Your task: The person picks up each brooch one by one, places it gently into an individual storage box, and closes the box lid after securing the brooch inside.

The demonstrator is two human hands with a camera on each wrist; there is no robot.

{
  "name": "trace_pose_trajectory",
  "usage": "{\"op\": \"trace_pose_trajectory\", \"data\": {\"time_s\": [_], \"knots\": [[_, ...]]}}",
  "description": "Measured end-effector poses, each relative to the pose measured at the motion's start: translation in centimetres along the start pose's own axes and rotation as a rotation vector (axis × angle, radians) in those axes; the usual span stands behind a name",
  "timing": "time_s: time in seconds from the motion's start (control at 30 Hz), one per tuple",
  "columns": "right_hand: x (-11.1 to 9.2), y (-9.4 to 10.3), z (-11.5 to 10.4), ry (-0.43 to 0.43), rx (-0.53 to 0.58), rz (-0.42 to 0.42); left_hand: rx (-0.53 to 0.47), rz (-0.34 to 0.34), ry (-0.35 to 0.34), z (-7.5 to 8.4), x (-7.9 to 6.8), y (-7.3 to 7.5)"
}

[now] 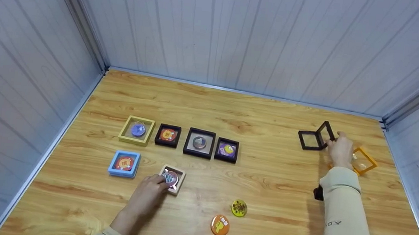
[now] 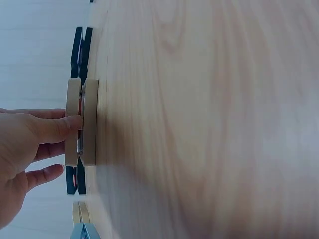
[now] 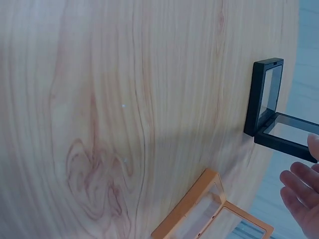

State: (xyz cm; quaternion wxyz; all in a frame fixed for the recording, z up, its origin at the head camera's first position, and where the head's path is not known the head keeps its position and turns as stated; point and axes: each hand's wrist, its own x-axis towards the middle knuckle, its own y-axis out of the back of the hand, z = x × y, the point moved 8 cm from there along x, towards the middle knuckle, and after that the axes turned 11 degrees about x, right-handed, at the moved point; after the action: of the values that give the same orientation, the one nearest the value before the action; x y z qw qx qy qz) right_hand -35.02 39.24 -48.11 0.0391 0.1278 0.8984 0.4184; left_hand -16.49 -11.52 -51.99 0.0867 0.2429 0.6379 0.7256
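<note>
On the left, my left hand (image 1: 147, 194) holds a small beige display frame (image 2: 90, 129) with a dark round badge (image 1: 171, 178) behind its clear film. In the left wrist view the thumb presses the frame's side edge, where its two halves meet with a narrow gap. Far to the right, my right hand (image 1: 341, 151) pinches the raised half of a black hinged display frame (image 3: 254, 97). That frame stands unfolded, one half low by the table. Just beside this hand is an unfolded orange display frame (image 3: 192, 199), partly hidden by the hand in the head view.
Behind the left hand stand a yellow frame (image 1: 124, 135) and several black frames (image 1: 198, 155) in a row, badges inside. A blue frame (image 1: 111, 168) lies left of it. Loose yellow (image 1: 239, 208) and orange (image 1: 220, 225) badges lie mid-table. Pale panels (image 1: 218, 33) enclose the table.
</note>
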Motion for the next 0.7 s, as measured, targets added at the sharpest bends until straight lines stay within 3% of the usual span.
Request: {"op": "trace_pose_trajectory", "data": {"time_s": [0.37,0.7], "knots": [[0.0,0.1,-0.2,0.031,-0.041,0.056,-0.02,-0.001,0.064,-2.2,-0.9,0.5],[-0.3,0.0,-0.5,0.08,-0.044,0.034,-0.051,0.041,0.135,-4.2,-1.3,0.6]]}}
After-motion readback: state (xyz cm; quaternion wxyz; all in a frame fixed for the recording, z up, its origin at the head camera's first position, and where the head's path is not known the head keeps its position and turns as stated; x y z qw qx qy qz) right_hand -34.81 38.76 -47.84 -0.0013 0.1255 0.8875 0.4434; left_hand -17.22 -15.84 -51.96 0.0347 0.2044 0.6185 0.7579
